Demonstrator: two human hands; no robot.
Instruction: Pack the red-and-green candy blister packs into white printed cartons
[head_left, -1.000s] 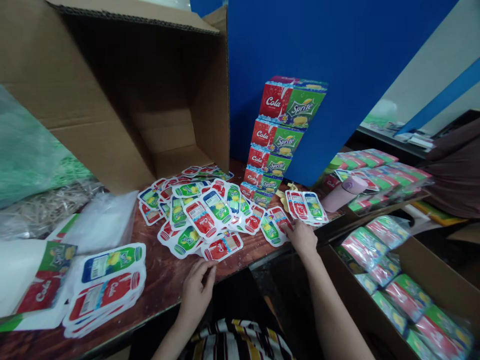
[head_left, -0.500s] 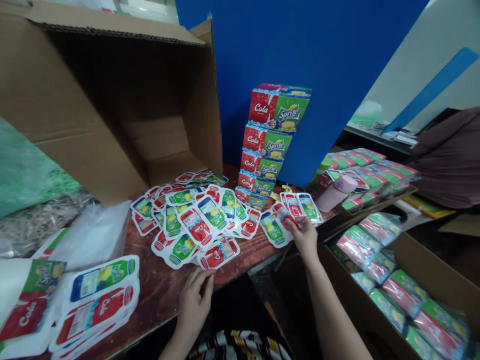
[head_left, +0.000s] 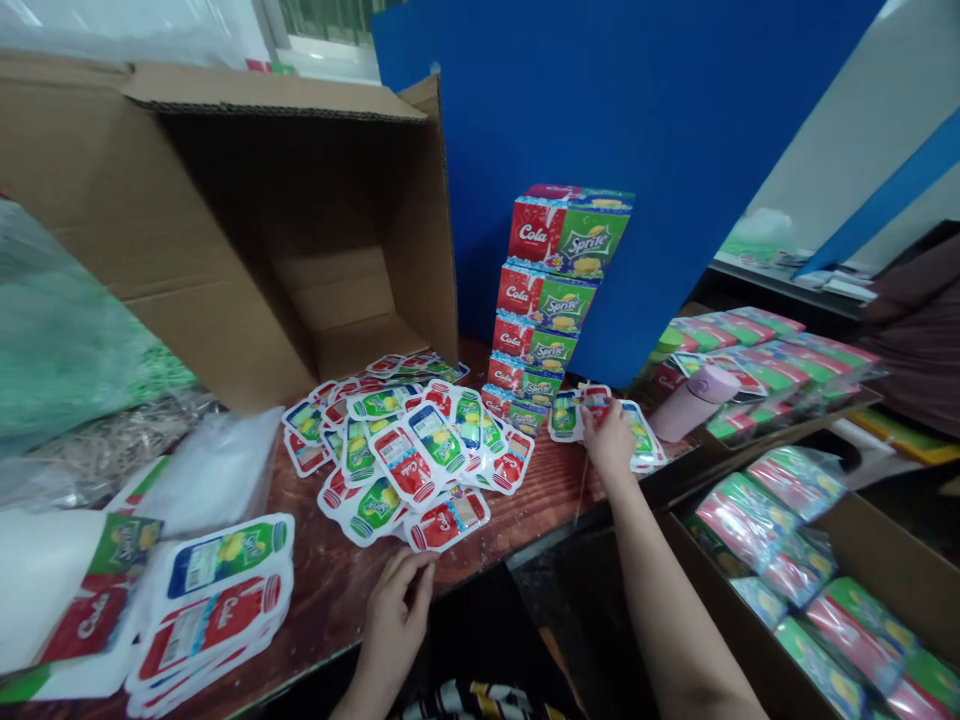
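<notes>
My right hand (head_left: 611,442) reaches past the table's front and grips a flat printed Cola-and-Sprite packet (head_left: 566,418) by its red half. The packet lies over a small group of similar packets (head_left: 645,440), partly hidden by the fingers. My left hand (head_left: 397,605) rests at the table edge with loosely bent fingers, thumb apart, holding nothing I can see. Its fingertips are close to the nearest packet (head_left: 448,520) of a loose pile (head_left: 409,455). Behind stands a tower of small Cola/Sprite boxes (head_left: 551,300).
A large cardboard box (head_left: 337,230) lies open towards me behind the pile. More packets (head_left: 217,600) are stacked at left beside clear plastic bags (head_left: 217,470). A pink bottle (head_left: 694,400) stands at right, above a carton of wrapped boxes (head_left: 810,560). A person's sleeve (head_left: 915,330) shows far right.
My right hand has moved farther from me with the packet, onto the small group at the right. My left hand has stayed at the table edge. The camera view has shifted slightly.
</notes>
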